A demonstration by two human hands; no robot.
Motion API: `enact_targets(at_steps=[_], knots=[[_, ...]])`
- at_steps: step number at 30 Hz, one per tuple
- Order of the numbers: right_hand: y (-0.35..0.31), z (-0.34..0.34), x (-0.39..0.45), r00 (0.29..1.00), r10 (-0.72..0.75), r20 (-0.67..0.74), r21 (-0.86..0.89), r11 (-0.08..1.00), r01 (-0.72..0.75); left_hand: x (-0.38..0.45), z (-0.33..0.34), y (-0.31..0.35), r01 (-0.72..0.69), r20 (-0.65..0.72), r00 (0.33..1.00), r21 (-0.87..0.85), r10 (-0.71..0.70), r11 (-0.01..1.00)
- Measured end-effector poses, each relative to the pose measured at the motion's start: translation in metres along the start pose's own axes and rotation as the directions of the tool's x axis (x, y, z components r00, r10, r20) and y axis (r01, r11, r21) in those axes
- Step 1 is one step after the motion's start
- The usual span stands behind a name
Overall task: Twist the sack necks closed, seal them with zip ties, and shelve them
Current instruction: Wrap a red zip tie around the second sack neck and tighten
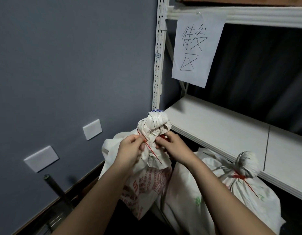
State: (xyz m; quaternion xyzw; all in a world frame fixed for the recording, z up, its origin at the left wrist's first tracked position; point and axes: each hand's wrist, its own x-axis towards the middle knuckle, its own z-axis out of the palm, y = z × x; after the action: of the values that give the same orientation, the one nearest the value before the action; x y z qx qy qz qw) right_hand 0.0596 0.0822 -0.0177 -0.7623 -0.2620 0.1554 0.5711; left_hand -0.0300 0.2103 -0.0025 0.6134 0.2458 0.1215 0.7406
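1. A white woven sack (145, 180) with red printing is seen at the centre of the view, standing in front of the lower left corner of a shelving unit, its neck (153, 128) gathered and twisted into a bunched knob at the top.
2. A thin red zip tie (152, 152) is looped around the neck just below the knob, and its loose tail is seen slanting down across the front of the sack.
3. The zip tie is pinched on the left side of the neck by the left hand (131, 148), whose fingers are curled in around it.
4. The other side of the neck is gripped by the right hand (172, 146), where a small piece of red is pinched between fingertips and thumb.
5. A second white sack (248, 192) is seen lower right, just beside the first, its neck already bound with a red tie (239, 177).
6. A white shelf board (214, 126) is seen behind and above both sacks, carried by a white slotted upright (158, 65).
7. A sheet of paper (196, 48) with handwritten characters is hung from the shelf beam above.
8. A grey wall (70, 56) with two white plates (92, 129) is seen to the left.
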Motion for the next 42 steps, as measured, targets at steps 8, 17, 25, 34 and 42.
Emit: enact_targets(at_steps=[8, 17, 25, 34, 42], knots=[[-0.003, 0.014, 0.001, 0.953, -0.063, -0.296, -0.161, 0.987, 0.015, 0.003, -0.003, 0.001, -0.017, 0.073, 0.997, -0.04, 0.02, 0.999], [-0.004, 0.016, -0.002, 0.97, 0.17, -0.175, 0.383, 0.919, -0.092, 0.007, 0.013, -0.004, -0.101, 0.047, 0.993, -0.117, 0.108, 0.988], [-0.002, 0.008, -0.009, 0.964, 0.118, -0.237, 0.393, 0.919, -0.016, 0.011, 0.022, -0.011, -0.166, 0.012, 0.985, -0.209, 0.173, 0.964], [0.008, 0.013, -0.012, 0.96, 0.155, -0.232, 0.544, 0.839, -0.004, 0.011, 0.023, -0.01, -0.206, 0.031, 0.977, -0.102, 0.21, 0.973], [0.013, 0.026, -0.018, 0.94, 0.096, -0.327, 0.491, 0.867, 0.082, 0.009, 0.026, -0.01, -0.245, -0.024, 0.969, -0.1, 0.244, 0.964]])
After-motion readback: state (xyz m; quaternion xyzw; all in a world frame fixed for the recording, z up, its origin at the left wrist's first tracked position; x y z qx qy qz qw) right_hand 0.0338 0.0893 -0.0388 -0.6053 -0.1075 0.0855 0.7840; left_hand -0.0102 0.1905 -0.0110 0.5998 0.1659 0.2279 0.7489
